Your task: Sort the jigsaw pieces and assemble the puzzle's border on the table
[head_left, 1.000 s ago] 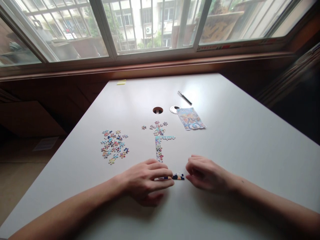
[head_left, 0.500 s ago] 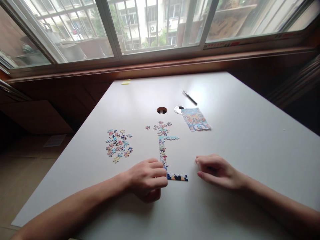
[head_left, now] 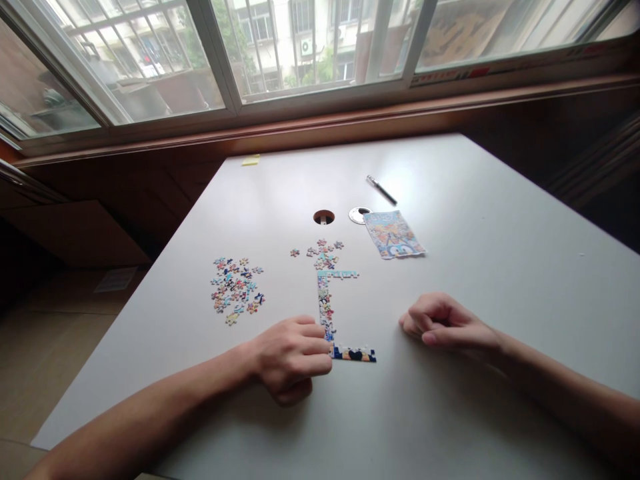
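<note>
**Puzzle frame, part-assembled, on white table**

Right hand (head_left: 450,325) has drawn back to 3 o'clock, fingers curled, holding nothing visible. Left hand (head_left: 290,355), loosely curled, fingertips touching joined puzzle strip (head_left: 327,313) at its corner. Loose pieces (head_left: 236,290) at 9 o'clock. Picture bag (head_left: 395,235), contents unclear, at 1 o'clock.

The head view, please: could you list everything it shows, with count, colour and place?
table: one, white, under a window
joined puzzle frame: one, multicoloured, table centre
loose pieces: one pile, multicoloured, left of frame
small cluster: few pieces, multicoloured, above frame
picture sheet: one, colourful, right of hole
hole: one, round, mid-table
cap: one, silvery, beside hole
pen: one, dark, far side
yellow note: one, far left corner
left hand: curled, fingertips at frame corner
right hand: loose fist, right of frame, apart from it
</note>
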`<state>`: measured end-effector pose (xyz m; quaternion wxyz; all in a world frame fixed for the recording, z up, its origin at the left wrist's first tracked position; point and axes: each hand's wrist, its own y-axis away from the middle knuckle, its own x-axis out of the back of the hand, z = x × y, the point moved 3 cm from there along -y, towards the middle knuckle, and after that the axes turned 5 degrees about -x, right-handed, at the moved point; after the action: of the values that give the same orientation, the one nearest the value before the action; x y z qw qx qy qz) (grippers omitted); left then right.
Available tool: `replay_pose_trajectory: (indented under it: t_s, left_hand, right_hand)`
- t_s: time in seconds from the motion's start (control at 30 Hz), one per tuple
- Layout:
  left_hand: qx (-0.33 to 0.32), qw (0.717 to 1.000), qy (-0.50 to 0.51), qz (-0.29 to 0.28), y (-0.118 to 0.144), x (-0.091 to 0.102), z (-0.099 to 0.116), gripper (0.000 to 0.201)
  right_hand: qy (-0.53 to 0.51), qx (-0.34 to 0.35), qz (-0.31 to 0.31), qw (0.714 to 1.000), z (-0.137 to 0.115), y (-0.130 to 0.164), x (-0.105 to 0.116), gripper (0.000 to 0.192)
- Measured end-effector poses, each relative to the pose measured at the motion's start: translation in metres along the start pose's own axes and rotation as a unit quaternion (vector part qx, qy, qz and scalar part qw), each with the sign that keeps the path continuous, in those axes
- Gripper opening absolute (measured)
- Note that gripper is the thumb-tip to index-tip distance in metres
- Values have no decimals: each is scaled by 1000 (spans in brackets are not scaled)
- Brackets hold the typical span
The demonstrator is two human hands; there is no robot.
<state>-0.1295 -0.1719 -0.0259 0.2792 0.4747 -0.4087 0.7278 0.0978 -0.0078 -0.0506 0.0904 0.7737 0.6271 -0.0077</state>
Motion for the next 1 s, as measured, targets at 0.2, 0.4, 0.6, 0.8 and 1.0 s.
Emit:
replay_pose_trajectory:
  t_s: [0.2,0.4,0.6,0.8,1.0]
  left_hand:
    - [17,999,15,-26,0,1,0,38]
    - [19,999,26,-2,-1,3,1,36]
    - [24,999,27,5,-1,3,0,31]
    - [15,1000,24,2,-2,3,-1,34]
    - [29,1000,-4,3,-3,1,-4,34]
  right_hand:
    - [-39,0,-13,999,0,-2,2,52]
    - [-65,-1,-14,998,0,-3,4,53]
    - [-72,-10,-7,997,3,-2,6,53]
    - [-86,7,-14,996,-1,-2,5,51]
    - [-114,12,5,993,-1,-2,4,54]
